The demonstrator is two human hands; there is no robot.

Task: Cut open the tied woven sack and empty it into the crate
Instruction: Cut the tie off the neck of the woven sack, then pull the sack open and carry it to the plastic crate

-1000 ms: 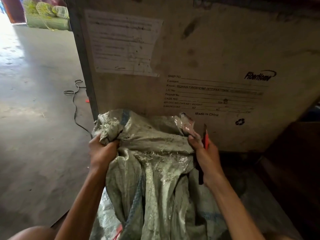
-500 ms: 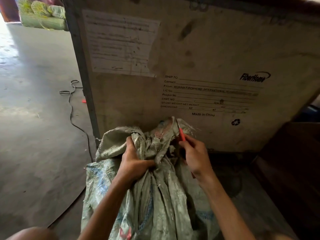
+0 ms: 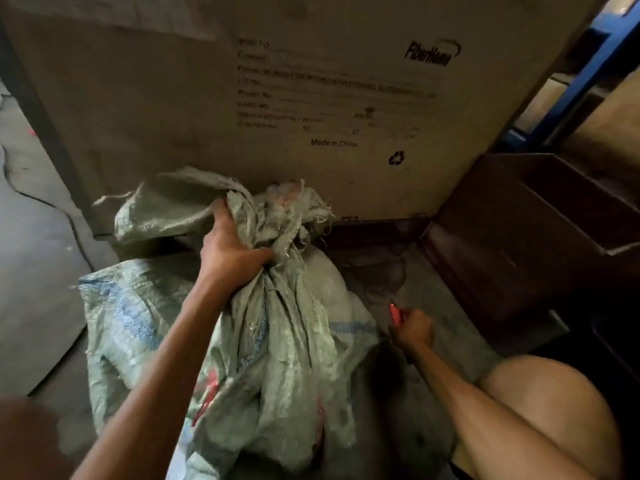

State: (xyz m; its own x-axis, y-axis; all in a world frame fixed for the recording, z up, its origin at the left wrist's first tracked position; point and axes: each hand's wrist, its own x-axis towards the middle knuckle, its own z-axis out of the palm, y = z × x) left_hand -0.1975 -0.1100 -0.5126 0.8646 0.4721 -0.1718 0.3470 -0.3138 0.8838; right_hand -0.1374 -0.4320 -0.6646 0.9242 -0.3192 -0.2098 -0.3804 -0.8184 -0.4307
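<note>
On floor (image 3: pixel 38 271) at foot of printed crate (image 3: pixel 173 116), woven sack (image 3: pixel 277 323) slumps. Our left hand (image 3: pixel 232 251) grips its bunched neck; right hand (image 3: pixel 412 329), just beside sack, closed round red cutter (image 3: pixel 394 311). We judge cloth soft, slick, load heavy: hold at gathered neck.

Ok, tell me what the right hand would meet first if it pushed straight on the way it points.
Probably the woven sack: the right hand grips a red cutter whose tip points up-left at the sack's bulging side. Depth is unclear; it could skim past.
</note>
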